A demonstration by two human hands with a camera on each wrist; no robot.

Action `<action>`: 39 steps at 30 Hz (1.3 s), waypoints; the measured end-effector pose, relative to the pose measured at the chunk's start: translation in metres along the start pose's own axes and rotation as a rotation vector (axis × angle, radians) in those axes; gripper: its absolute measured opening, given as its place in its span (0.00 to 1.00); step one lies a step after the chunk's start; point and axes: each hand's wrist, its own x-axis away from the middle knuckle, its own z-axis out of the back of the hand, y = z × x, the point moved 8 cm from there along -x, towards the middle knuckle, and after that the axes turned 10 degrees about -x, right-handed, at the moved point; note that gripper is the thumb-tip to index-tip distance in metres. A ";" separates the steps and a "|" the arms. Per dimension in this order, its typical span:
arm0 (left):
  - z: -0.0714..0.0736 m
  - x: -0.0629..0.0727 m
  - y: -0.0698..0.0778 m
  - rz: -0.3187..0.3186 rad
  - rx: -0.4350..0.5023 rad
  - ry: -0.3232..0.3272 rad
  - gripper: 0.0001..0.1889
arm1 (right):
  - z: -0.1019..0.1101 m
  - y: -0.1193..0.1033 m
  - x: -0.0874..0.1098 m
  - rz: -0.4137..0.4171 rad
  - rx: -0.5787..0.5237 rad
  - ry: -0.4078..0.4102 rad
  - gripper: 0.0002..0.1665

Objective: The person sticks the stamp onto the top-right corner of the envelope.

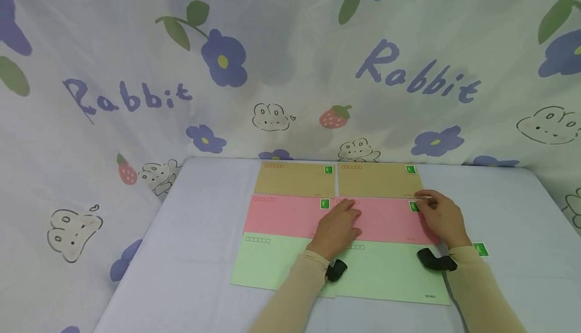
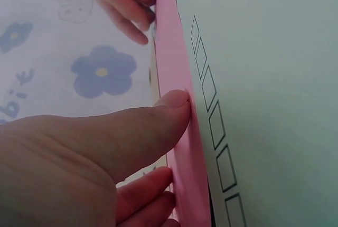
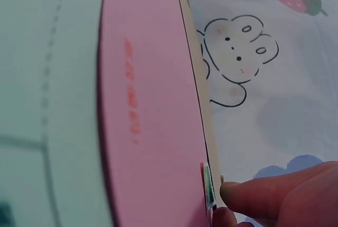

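Note:
My left hand lies with its fingers spread on the left part of the right pink envelope. In the left wrist view, its thumb rests near that envelope's edge. My right hand is at the same envelope's top right corner. There its fingertips pinch the edge of a small green stamp; in the right wrist view the stamp shows beside the thumb, partly hidden. A left pink envelope bears a similar stamp in its top right corner.
Two brown envelopes with stamps lie at the back. Two pale green envelopes lie at the front, partly under my forearms. Another green stamp is on the white table beside my right wrist. A printed cloth hangs behind.

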 end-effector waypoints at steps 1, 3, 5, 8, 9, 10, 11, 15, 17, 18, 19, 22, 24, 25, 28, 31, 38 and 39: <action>0.000 0.000 0.000 0.001 0.001 -0.001 0.23 | 0.000 0.000 0.000 0.000 -0.001 0.000 0.19; 0.000 0.000 0.000 0.001 0.000 -0.002 0.23 | 0.000 0.000 0.000 0.001 -0.003 -0.001 0.19; 0.001 0.001 0.000 0.002 -0.001 -0.005 0.23 | 0.000 0.000 0.000 0.001 -0.001 -0.004 0.20; 0.001 0.001 0.000 0.001 -0.003 -0.007 0.23 | 0.000 -0.001 0.001 0.002 -0.003 -0.010 0.20; 0.001 0.001 0.000 -0.001 -0.002 -0.007 0.23 | 0.000 -0.001 0.001 0.001 -0.005 -0.011 0.21; 0.001 0.001 0.001 -0.004 -0.001 -0.007 0.23 | 0.000 -0.001 0.001 -0.001 -0.007 -0.013 0.21; 0.001 0.001 0.001 -0.008 -0.001 -0.006 0.23 | 0.000 -0.001 0.001 -0.003 -0.011 -0.014 0.21; 0.002 0.002 0.002 -0.023 -0.003 0.001 0.23 | 0.001 -0.002 0.003 -0.021 -0.031 -0.024 0.23; 0.003 0.002 0.002 -0.027 0.000 0.005 0.23 | 0.001 -0.003 0.004 -0.030 -0.039 -0.029 0.24; 0.004 0.002 0.002 -0.027 0.002 0.007 0.23 | 0.002 -0.003 0.004 -0.031 -0.042 -0.030 0.24; 0.004 0.002 0.002 -0.027 0.006 0.008 0.23 | 0.002 -0.004 0.004 -0.032 -0.046 -0.031 0.24; 0.008 0.002 0.003 -0.027 0.019 0.016 0.23 | 0.005 -0.007 0.005 -0.022 -0.057 -0.027 0.24; 0.010 0.003 0.003 -0.029 0.022 0.021 0.23 | 0.007 -0.009 0.005 -0.011 -0.067 -0.023 0.24; 0.011 0.004 0.003 -0.030 0.024 0.024 0.23 | 0.008 -0.010 0.006 -0.006 -0.068 -0.021 0.24; 0.014 0.004 0.004 -0.035 0.024 0.032 0.23 | 0.010 -0.014 0.007 0.009 -0.078 -0.020 0.24; 0.016 0.005 0.005 -0.041 0.025 0.041 0.23 | 0.011 -0.017 0.008 0.019 -0.088 -0.032 0.25; 0.020 0.006 0.005 -0.039 0.025 0.051 0.23 | 0.013 -0.029 0.014 0.042 -0.118 -0.058 0.25; 0.021 0.006 0.005 -0.041 0.024 0.054 0.23 | 0.013 -0.030 0.014 0.048 -0.116 -0.056 0.25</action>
